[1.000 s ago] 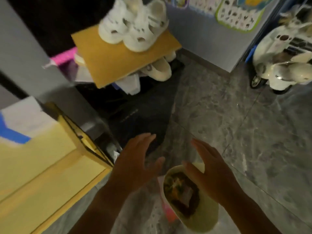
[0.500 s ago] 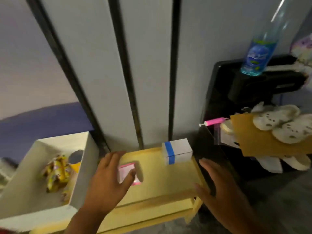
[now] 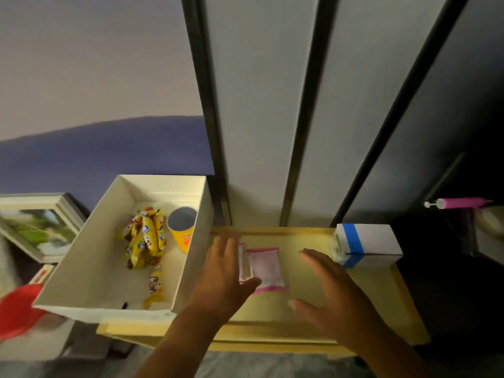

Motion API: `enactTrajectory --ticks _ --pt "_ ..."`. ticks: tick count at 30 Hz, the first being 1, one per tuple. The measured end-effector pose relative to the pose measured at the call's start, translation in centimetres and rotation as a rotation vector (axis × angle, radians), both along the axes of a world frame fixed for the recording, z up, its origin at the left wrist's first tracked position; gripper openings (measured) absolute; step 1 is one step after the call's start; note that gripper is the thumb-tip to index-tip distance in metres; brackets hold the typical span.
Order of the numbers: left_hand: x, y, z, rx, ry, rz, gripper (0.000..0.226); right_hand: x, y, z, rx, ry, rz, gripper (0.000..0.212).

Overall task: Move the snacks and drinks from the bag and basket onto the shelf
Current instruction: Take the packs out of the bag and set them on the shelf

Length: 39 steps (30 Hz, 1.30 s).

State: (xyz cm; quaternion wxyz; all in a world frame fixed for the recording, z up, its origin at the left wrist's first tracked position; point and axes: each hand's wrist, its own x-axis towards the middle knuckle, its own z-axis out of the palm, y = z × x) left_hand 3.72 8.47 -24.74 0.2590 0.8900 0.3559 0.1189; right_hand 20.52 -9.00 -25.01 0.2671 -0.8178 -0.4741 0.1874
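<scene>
- Both hands have come forward over the yellow shelf (image 3: 381,296) since half a second ago, and a second pink-edged packet now lies where the left hand was covering one.
- Left hand (image 3: 226,276) hovers over the shelf's left part with fingers straight and spread, gripping nothing; its thumb tip lies at the lower left corner of the pink snack packet (image 3: 266,268), though whether it touches the packet I cannot tell.
- Right hand (image 3: 335,296) is likewise released, fingers extended and thumb out, holding nothing, just right of that packet.
- Between the two hands the pink snack packet lies flat on the shelf, pale in the middle with pink ends.
- Another pink packet (image 3: 241,264) lies just left of it, mostly hidden by the left hand's fingers.
- At the shelf's back right corner stands a white carton with a blue band (image 3: 365,248), near the right hand's fingertips but apart from them.
- Left of the shelf, and overlapping its left edge, sits an open white box (image 3: 90,255).
- Inside the box are a heap of yellow snack wrappers (image 3: 146,238), a few more trailing toward its front wall, and a yellow cup (image 3: 182,227) leaning against the right wall.
- Farther left a framed picture (image 3: 35,227) lies tilted, and a blurred red object (image 3: 16,309) shows at the frame's edge.
- On the far right, a pink tube (image 3: 461,203) sticks out in the dark.
- Behind everything rise pale wall panels (image 3: 259,105) with dark strips between them.
</scene>
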Motion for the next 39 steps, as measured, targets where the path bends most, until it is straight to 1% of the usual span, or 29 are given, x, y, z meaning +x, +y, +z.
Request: enactTrajectory --ticks 2,4,6,8,9,11,13,15,17,20,23,26,28,30,31,33,35,37,39 --pt "0.5 0.7 -1.6 -0.042 0.038 -0.003 0.103 0.4 1.7 -0.9 -0.053 0.004 0.077 0.094" --pt "0.8 1.5 -3.2 -0.052 0.138 0.004 0.111 0.7 3.6 -1.8 -0.087 0.010 0.134 0.100" --pt "0.6 1.9 -4.9 -0.010 0.233 0.004 0.116 0.9 5.4 -3.2 -0.084 -0.025 0.157 0.106" --pt "0.3 2.2 -7.1 0.039 0.257 -0.001 0.118 0.7 6.8 -4.8 -0.130 -0.047 0.183 0.111" --pt "0.1 2.3 -8.2 0.072 0.260 0.002 0.114 0.6 7.4 -5.7 -0.175 -0.060 0.191 0.112" --pt "-0.1 2.1 -8.6 0.098 0.252 0.003 0.104 0.4 8.3 -6.9 -0.181 -0.152 0.178 0.111" --pt "0.0 2.3 -8.2 0.090 0.172 0.020 0.091 0.4 8.5 -7.4 -0.186 -0.281 0.152 0.110" --pt "0.1 2.4 -7.8 0.085 0.144 0.009 0.075 0.4 8.1 -7.4 -0.184 -0.318 0.143 0.106" --pt "0.1 2.3 -7.3 0.052 0.143 -0.030 0.074 0.5 7.1 -7.3 -0.140 -0.313 0.127 0.096" --pt "0.2 1.4 -5.9 -0.053 0.044 -0.042 0.080 0.4 4.9 -6.9 -0.046 -0.161 0.079 0.089" --pt "1.0 -0.3 -4.0 -0.122 -0.074 -0.082 0.077 0.4 1.9 -5.6 0.084 -0.003 -0.015 0.090" --pt "2.9 -3.6 -1.7 -0.192 -0.078 -0.128 0.082 0.9 -2.5 -3.3 0.179 0.056 -0.108 0.090" --pt "4.8 -6.4 -0.4 -0.200 -0.097 -0.230 0.086 1.6 -6.5 -1.6 0.231 0.074 -0.173 0.087" --pt "7.1 -9.8 0.7 -0.231 -0.136 -0.343 0.084 2.0 -11.0 -0.1 0.221 0.087 -0.267 0.084" --pt "8.3 -11.8 0.9 -0.256 -0.144 -0.396 0.082 2.1 -13.6 0.1 0.223 0.046 -0.326 0.081" --pt "10.4 -15.9 1.1 -0.287 -0.145 -0.518 0.079 2.1 -19.1 0.2 0.223 -0.035 -0.457 0.089" --pt "12.2 -20.6 0.7 -0.285 -0.140 -0.652 0.079 1.7 -25.0 -0.1 0.158 0.011 -0.570 0.098" --pt "13.7 -25.7 -0.7 -0.287 -0.124 -0.746 0.082 1.1 -31.2 -0.2 0.093 -0.001 -0.666 0.104" --pt "14.9 -30.8 -2.2 -0.311 -0.103 -0.832 0.086 0.2 -36.9 -1.1 0.053 0.010 -0.780 0.098"
